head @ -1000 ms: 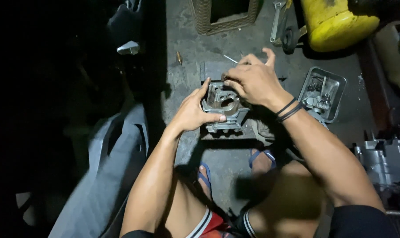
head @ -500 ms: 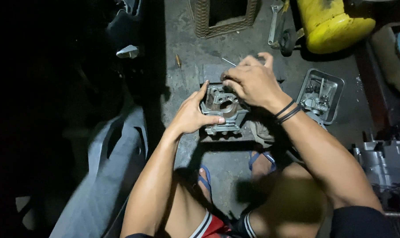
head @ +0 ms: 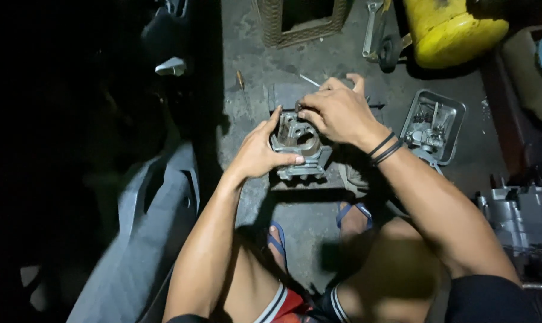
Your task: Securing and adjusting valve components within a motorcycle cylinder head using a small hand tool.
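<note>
Feet in blue sandals (head: 277, 242) planted on the concrete floor (head: 301, 221), person crouched over the work. Just beyond them sits the grey metal engine part (head: 301, 146), resting on a flat block on the floor, between both hands. Left hand (head: 259, 152) is clamped on the part's near-left side, thumb pressed along the front edge, holding it steady. Right hand (head: 339, 110) comes over the top, fingertips pinched together at the part's upper-left rim; whatever small thing is between them is too small to tell.

To do this well, I'd judge: keep the left grip firm so the part doesn't rock, work the fingertips squarely at the rim, don't let loose bits drop into the openings.

Further right, a metal tray (head: 456, 116) of small parts, near but apart. Beyond, a yellow tank (head: 450, 27) and a wrench (head: 372, 21).
</note>
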